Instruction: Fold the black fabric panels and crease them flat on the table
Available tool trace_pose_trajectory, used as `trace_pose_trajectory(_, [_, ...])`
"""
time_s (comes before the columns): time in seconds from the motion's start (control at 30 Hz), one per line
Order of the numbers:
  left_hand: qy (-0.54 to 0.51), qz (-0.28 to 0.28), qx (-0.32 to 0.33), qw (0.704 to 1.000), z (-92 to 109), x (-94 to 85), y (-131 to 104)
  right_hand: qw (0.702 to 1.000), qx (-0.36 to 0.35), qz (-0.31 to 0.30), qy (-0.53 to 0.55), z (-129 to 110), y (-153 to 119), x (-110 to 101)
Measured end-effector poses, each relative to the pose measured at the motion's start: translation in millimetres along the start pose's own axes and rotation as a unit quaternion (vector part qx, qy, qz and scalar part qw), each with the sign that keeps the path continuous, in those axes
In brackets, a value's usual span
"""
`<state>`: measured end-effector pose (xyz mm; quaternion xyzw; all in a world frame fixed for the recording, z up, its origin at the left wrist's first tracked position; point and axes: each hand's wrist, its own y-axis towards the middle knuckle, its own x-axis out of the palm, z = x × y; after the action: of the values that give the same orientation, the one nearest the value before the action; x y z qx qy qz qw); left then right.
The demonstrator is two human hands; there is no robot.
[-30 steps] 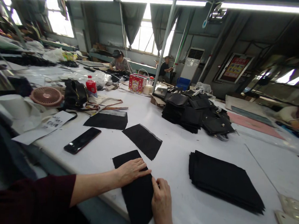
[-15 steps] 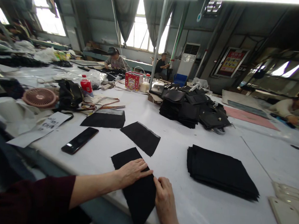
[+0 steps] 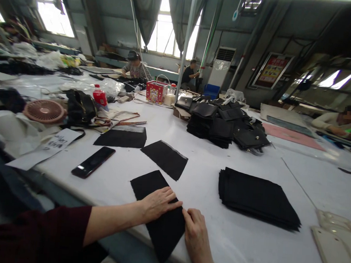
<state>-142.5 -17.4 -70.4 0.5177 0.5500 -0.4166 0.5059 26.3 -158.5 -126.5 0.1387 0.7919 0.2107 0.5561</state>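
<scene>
A black fabric piece [image 3: 164,236] lies aslant at the table's near edge, its lower corner reaching past that edge. Across its middle my left hand [image 3: 160,203] rests flat, fingers stretched out toward the right border. My right hand [image 3: 196,228] is at that border, thumb and index finger closed on it and the other fingers curled. The fingertips of both hands nearly meet there. Just beyond are two more black pieces, one [image 3: 165,159] in the middle and another [image 3: 122,137] to its left, each with a shiny strip along its far edge.
To the right sits a stack of black fabric pieces [image 3: 258,199]. Farther back are piled black bags [image 3: 225,121] beside a metal pole [image 3: 186,47]. A phone [image 3: 93,162], handwritten paper [image 3: 51,146] and pink fan [image 3: 45,110] lie left. Beige panels [image 3: 336,249] occupy the right corner; several people work beyond.
Both hands have shifted slightly right along the fabric's right border. The camera view has tilted a little; the other things stay in place.
</scene>
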Motion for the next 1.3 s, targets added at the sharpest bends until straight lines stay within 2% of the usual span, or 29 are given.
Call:
trace_pose_trajectory(0.13, [-0.023, 0.005, 0.020, 1.000, 1, -2.5, 2, 1.000, -0.001, -0.002, -0.001, 0, -4, -3])
trace_pose_trajectory(0.23, [-0.036, -0.004, 0.012, 0.999, 4, -3.1, 4, 1.000, -0.006, -0.004, 0.000, 1, -6, -4])
trace_pose_trajectory(0.7, [-0.013, 0.014, 0.025, 1.000, 8, -1.4, 4, 0.999, -0.014, -0.014, -0.039, -1, -10, -11])
trace_pose_trajectory(1.0, [0.000, 0.002, 0.039, 0.999, 7, -2.3, 3, 0.999, -0.012, -0.024, -0.046, -2, -15, -15])
trace_pose_trajectory(1.3, [0.001, 0.003, 0.043, 0.999, 8, 0.4, 4, 0.998, -0.010, -0.005, -0.059, -3, -22, -25])
